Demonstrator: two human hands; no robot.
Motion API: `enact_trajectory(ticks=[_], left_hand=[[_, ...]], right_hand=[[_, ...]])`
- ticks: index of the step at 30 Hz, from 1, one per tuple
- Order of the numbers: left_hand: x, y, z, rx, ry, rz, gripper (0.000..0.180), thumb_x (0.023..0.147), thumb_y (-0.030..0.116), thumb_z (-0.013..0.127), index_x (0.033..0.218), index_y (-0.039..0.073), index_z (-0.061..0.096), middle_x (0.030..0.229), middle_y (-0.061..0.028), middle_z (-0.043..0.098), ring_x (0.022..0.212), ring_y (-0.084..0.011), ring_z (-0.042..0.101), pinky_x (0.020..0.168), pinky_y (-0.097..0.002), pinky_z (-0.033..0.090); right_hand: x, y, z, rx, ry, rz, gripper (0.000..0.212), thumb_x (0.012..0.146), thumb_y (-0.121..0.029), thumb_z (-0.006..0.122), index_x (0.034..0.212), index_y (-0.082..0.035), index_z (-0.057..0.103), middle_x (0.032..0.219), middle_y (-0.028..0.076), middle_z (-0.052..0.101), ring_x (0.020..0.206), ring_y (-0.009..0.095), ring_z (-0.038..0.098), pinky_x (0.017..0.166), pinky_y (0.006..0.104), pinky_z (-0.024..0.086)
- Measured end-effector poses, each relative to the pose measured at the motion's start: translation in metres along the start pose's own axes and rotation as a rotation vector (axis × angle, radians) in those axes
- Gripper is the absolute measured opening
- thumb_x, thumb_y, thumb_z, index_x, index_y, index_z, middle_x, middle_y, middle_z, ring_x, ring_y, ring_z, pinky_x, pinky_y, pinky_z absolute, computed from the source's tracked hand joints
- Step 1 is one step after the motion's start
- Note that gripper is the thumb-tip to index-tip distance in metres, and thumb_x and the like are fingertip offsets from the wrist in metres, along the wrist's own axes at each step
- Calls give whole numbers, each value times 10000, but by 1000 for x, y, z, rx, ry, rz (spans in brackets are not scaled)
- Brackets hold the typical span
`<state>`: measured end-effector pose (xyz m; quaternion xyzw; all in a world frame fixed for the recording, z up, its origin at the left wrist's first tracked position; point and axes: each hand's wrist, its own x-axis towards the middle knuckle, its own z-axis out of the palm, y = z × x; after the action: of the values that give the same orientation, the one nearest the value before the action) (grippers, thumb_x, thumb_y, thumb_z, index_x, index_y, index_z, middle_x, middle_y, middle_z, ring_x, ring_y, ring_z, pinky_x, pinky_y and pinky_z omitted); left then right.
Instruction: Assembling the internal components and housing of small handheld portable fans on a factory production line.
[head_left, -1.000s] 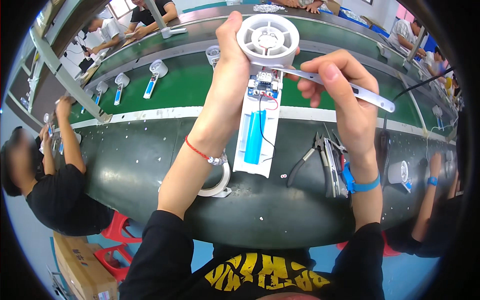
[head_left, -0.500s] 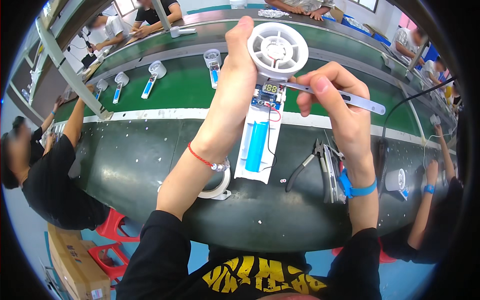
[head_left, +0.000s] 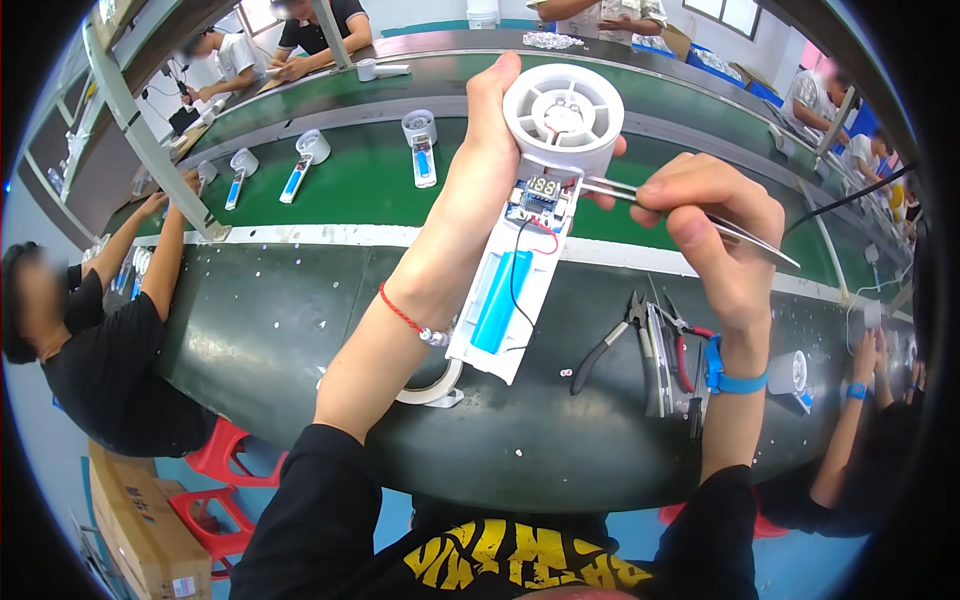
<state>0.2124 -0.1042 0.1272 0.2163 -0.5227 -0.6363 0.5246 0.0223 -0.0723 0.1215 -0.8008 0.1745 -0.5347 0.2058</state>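
White ring [head_left: 430,395] lies partly covered; left hand [head_left: 490,130] grips fan [head_left: 535,212], right hand [head_left: 728,208] pinches tweezers [head_left: 764,246].

- left hand [head_left: 492,138] grips white fan [head_left: 536,224], blue battery [head_left: 501,302] exposed, display [head_left: 543,187] lit
- right hand [head_left: 735,215] holds tweezers [head_left: 755,243], tips beside circuit board [head_left: 538,205]
- black-handled pliers [head_left: 635,313] on bench [head_left: 280,340]

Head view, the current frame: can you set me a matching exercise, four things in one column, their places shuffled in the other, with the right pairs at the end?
Things
1. Tweezers
2. Blue cylinder
3. Wearer's blue wristband
4. White ring

Places
A. Around the right wrist
B. On the bench, partly hidden by the left forearm
C. Pinched in the right hand
D. In the open fan handle

Pairs: 1-C, 2-D, 3-A, 4-B
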Motion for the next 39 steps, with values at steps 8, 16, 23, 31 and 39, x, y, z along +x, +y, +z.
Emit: enact_trajectory(ticks=[8,16,23,31,39], left_hand=[[-5,2,9,-97,13,-119,657,937,626,281,1061,73,611,950,-184,679,522,-142,620,305,-214,359],[-6,-4,0,62,58,42,641,943,608,282,1047,72,617,901,-146,683,581,-131,632,375,-223,416],[3,-13,-2,252,128,5,691,951,602,246,991,24,621,812,-84,667,717,-161,635,664,-269,472],[47,-63,-60,108,14,-269,399,916,348,593,1160,38,535,1041,-72,625,965,-221,641,836,-368,529],[192,-198,-136,92,-36,-416,243,926,135,545,1155,57,566,1054,-66,632,978,-194,620,876,-392,500]], right_hand=[[-2,3,-1,-43,-34,-51,149,859,-97,651,923,32,689,844,114,690,776,198,659,711,298,509],[-6,-7,19,174,33,218,190,918,-142,609,943,36,670,850,95,685,814,138,654,726,266,522],[-5,-3,12,140,42,332,211,928,-145,574,958,49,653,832,107,664,764,140,628,704,263,498],[-7,-55,-85,-528,297,157,368,992,-284,455,1128,13,626,905,85,662,826,136,623,792,260,474],[-29,-76,-84,-541,396,218,400,1002,-302,384,1203,-16,578,926,68,641,829,131,598,784,261,440]])
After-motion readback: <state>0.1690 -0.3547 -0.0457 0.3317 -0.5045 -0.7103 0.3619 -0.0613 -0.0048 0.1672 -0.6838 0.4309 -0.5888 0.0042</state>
